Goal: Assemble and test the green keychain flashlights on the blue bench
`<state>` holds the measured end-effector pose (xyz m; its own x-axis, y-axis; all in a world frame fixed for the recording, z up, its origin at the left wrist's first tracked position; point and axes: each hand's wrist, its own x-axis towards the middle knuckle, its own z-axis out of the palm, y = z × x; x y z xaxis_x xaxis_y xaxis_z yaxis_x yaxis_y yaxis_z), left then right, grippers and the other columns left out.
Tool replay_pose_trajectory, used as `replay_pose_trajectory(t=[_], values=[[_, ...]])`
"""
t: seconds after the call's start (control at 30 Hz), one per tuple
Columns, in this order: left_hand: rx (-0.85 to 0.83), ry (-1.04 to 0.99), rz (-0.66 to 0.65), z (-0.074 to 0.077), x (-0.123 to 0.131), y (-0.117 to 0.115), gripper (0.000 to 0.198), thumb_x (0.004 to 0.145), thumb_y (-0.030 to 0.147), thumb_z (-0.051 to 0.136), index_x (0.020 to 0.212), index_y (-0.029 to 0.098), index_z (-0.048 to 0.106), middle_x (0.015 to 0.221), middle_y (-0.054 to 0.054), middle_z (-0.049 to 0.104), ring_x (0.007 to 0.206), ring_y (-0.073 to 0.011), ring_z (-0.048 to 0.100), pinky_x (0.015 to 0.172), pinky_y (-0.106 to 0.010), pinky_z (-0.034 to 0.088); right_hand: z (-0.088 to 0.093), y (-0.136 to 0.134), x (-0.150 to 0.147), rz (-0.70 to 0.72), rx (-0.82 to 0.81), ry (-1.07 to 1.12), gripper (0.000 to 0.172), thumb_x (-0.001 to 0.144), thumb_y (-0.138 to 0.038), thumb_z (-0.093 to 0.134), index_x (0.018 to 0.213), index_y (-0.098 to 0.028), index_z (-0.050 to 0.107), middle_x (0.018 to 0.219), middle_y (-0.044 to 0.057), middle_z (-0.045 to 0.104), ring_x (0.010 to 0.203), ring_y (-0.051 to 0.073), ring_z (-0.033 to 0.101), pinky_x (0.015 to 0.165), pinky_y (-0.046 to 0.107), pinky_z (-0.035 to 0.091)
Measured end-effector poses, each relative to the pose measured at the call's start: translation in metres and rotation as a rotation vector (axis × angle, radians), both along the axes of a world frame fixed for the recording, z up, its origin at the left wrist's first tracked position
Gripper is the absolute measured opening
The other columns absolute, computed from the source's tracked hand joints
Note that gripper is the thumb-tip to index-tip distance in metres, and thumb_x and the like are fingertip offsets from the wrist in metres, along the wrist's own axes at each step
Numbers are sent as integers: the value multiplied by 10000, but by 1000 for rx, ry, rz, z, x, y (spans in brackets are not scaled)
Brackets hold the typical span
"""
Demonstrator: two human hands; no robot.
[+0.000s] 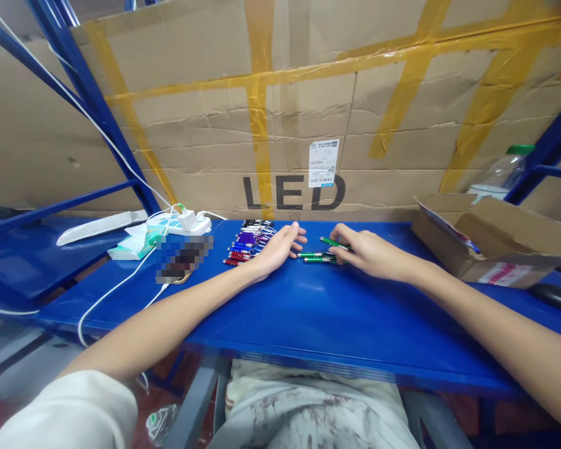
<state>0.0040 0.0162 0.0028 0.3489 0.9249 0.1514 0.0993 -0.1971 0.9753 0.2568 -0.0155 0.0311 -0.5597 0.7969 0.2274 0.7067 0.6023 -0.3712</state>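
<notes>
Green pen [328, 241] pinched between thumb and fingers of right hand [368, 252], over blue table [280, 318]; two other green pens [312, 255] laid just beside it, partly covered by that hand; left hand [279, 247] held with fingers slightly spread, beside row of coloured pens [244, 246]; contact there cannot be told.

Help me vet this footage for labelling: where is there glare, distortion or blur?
Head view throughout: soft sheen on the blue table; apparent wide-angle stretching of the right forearm toward the edge; pixelation masking a phone-like device; green pens distinguishable by colour; fine print on the white label illegible.
</notes>
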Motion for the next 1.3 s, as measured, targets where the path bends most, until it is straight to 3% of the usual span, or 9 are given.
replay_pose_trajectory(t=[0.1, 0.27, 0.4, 0.6, 0.77, 0.9, 1.0, 1.13, 1.3], values=[[16, 17, 18, 0, 0, -1, 514, 1102, 596, 402, 1161, 151, 652, 1145, -130, 699, 900, -181, 650, 735, -278, 530, -2, 1, 0, -14, -15, 0, 223, 1090, -474, 440, 1170, -266, 458, 803, 26, 753, 714, 256, 715, 670, 334, 455], [45, 27, 5, 1, 0, -3, 517, 1098, 605, 406, 1169, 156, 653, 1143, -127, 697, 907, -181, 648, 735, -278, 531, -6, 4, 1, -10, 106, 6, 253, 1091, -476, 427, 1163, -249, 513, 1097, 116, 745, 940, 285, 714, 800, 375, 502], [50, 22, 17, 1, 0, -2, 502, 1106, 582, 397, 1165, 152, 648, 1138, -130, 700, 880, -174, 643, 717, -272, 528, -6, 5, 1, -1, 91, -44, 356, 1112, -478, 332, 1089, -243, 598, 937, 92, 728, 827, 273, 679, 770, 387, 491], [36, 1, 25, 1, 1, -1, 499, 1109, 578, 391, 1160, 153, 646, 1124, -125, 697, 880, -173, 645, 706, -263, 523, -5, 6, 1, 107, 129, 26, 377, 1106, -438, 360, 1188, -231, 665, 1139, 126, 731, 1036, 284, 694, 919, 403, 521], [44, 42, 31, 1, -1, -1, 532, 1098, 620, 366, 1141, 163, 635, 1074, -106, 681, 823, -169, 626, 680, -277, 505, -3, 3, 0, 18, 101, 15, 381, 1130, -448, 317, 1117, -230, 629, 1041, 112, 724, 932, 265, 680, 866, 400, 519], [252, 332, 94, 0, -7, -5, 465, 1016, 626, 569, 1132, 183, 654, 1043, -80, 681, 920, -213, 635, 846, -345, 518, -2, 2, 0, -8, 114, 4, 324, 1107, -469, 410, 1094, -223, 621, 1068, 116, 733, 955, 274, 688, 837, 378, 502], [472, 557, 37, -1, -12, -9, 474, 900, 572, 761, 1193, 207, 682, 1130, -82, 671, 1064, -261, 641, 970, -384, 497, -1, 2, 2, -27, 141, -27, 307, 1109, -450, 414, 1086, -222, 618, 1071, 115, 740, 954, 275, 696, 818, 360, 478], [573, 698, -58, -4, -11, -9, 332, 959, 472, 716, 1158, 206, 720, 1115, -88, 670, 1053, -274, 653, 951, -393, 499, 2, 1, 2, -83, 144, -136, 311, 1119, -446, 400, 1023, -233, 606, 968, 94, 758, 855, 264, 706, 725, 330, 422], [626, 678, -89, -11, -1, -1, 239, 993, 360, 690, 1166, 198, 723, 1115, -86, 668, 1014, -257, 659, 947, -390, 509, 8, -3, -1, -160, 150, -245, 291, 1108, -414, 418, 1003, -228, 616, 883, 96, 767, 786, 265, 712, 658, 316, 368]])
